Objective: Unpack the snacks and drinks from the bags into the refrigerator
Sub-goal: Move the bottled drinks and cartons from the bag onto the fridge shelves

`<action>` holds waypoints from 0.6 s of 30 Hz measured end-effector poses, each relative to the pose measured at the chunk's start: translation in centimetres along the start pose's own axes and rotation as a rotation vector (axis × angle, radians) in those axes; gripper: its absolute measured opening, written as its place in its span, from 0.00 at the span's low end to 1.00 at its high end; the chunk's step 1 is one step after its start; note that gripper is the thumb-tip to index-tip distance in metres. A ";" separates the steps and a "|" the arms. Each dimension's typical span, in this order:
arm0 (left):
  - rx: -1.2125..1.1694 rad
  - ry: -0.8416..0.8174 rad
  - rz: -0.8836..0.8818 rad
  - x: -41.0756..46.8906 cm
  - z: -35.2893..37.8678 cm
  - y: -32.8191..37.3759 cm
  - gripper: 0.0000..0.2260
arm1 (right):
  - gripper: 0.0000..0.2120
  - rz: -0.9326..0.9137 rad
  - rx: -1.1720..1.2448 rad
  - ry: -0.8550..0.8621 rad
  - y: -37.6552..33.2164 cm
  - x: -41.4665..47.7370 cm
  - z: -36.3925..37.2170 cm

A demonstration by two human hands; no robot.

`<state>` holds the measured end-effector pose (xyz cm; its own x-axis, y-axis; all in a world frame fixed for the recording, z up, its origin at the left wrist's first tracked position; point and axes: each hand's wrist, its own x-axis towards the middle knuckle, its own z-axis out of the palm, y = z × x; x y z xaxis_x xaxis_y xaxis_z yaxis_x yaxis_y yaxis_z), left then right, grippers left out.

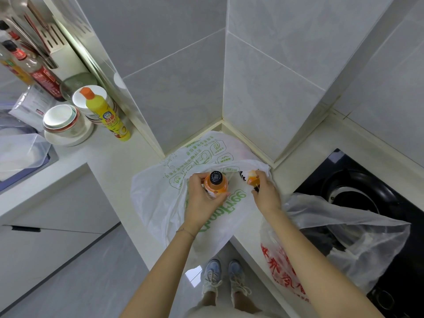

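A white plastic bag with green print point(160, 196) lies open on the corner of the pale counter point(107, 157). My left hand point(202, 200) grips an orange drink bottle with a black cap point(215, 183), upright above the bag's mouth. My right hand point(266, 193) holds a second orange bottle point(250, 177) that lies tilted, half inside the bag. A clear bag with red print point(325, 237) sits to the right, draped over the counter edge and the stove. The refrigerator is out of view.
A black gas stove point(358, 191) fills the right side. At the left stand a yellow dish-soap bottle point(107, 115), stacked bowls point(64, 125), sauce bottles point(39, 72) and a clear container point(20, 152). Tiled walls meet at the corner behind the bag. My shoes point(224, 281) are on the floor below.
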<state>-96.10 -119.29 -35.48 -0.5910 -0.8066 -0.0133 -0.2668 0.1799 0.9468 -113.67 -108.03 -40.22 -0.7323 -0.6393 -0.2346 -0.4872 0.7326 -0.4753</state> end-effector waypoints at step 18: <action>0.023 0.038 0.005 -0.1 0.1 -0.1 0.29 | 0.13 -0.280 0.349 0.365 -5.4 -0.9 -5.0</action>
<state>-96.11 -119.13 -35.63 -0.5633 -0.8262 0.0042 -0.2812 0.1965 0.9393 -112.77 -110.22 -33.20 -0.7451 -0.6301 0.2189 -0.5455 0.3868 -0.7435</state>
